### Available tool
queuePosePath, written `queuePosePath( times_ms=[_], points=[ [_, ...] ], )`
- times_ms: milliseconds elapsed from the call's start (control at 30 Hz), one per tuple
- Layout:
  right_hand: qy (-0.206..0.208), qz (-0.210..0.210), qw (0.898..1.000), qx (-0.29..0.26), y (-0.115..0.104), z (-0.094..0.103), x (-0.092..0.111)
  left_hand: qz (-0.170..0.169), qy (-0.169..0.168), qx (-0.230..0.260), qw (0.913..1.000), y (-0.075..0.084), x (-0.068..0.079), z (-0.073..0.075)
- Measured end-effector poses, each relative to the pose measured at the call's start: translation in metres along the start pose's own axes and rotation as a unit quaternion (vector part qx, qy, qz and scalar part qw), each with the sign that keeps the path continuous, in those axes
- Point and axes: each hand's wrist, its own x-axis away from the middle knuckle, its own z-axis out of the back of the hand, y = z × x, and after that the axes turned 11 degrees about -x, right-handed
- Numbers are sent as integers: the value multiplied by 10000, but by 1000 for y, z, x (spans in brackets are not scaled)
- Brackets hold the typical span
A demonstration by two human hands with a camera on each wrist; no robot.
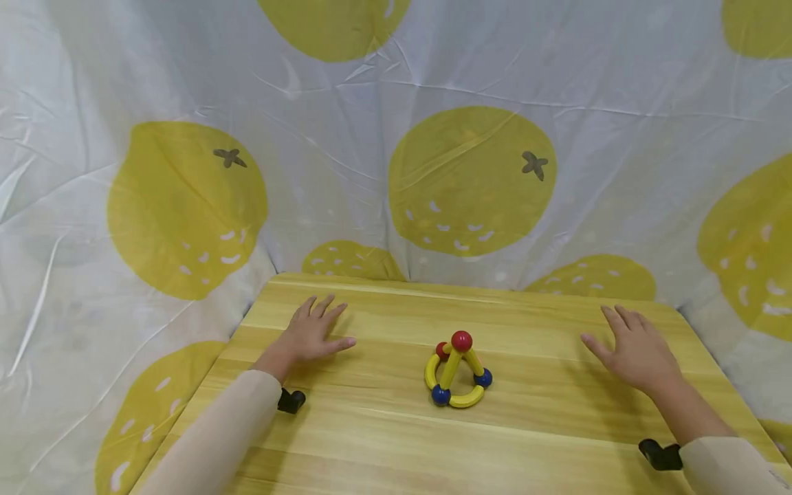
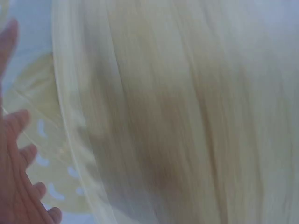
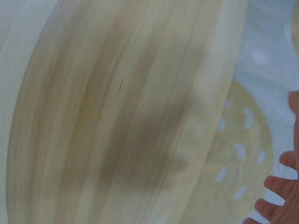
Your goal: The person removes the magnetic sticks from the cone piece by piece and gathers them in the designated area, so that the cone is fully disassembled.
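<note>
Near the middle of the table stands a small toy structure of rods and balls [image 1: 450, 371]. A red ball [image 1: 461, 341] tops its yellow rods, with blue balls and curved yellow pieces at the base and another red ball behind. Off to its left, my left hand [image 1: 312, 335] hovers over the table with fingers spread and holds nothing. My right hand [image 1: 640, 350] is likewise spread and bare, well to the right of the toy. In the wrist views, fingers of the left hand [image 2: 18, 172] and right hand [image 3: 282, 196] show at the frame edges, above the wood.
The wooden table [image 1: 371, 440] has its far edge against a white curtain [image 1: 334, 185] printed with yellow lemons. The curtain also hangs along both sides. Black wrist mounts [image 1: 661, 455] stick out below the sleeves.
</note>
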Motion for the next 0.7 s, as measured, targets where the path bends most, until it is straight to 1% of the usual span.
queuePosePath(
  times_ms=[133,267,467,567,700],
  points=[
    [-95,22,9991,-420,-17,-8,2,-109,-106,233,9996,12,3,1],
    [-97,196,9973,-698,-34,-17,3,-242,-147,404,9988,26,4,-2],
    [-91,461,9951,-875,-57,-31,8,-251,-142,640,9975,53,5,-8],
    [-75,561,9942,-914,-69,-38,10,-351,-142,722,9967,67,6,-13],
    [-73,694,9920,-1049,-87,-47,11,-497,-98,954,9941,86,10,-16]
  ],
)
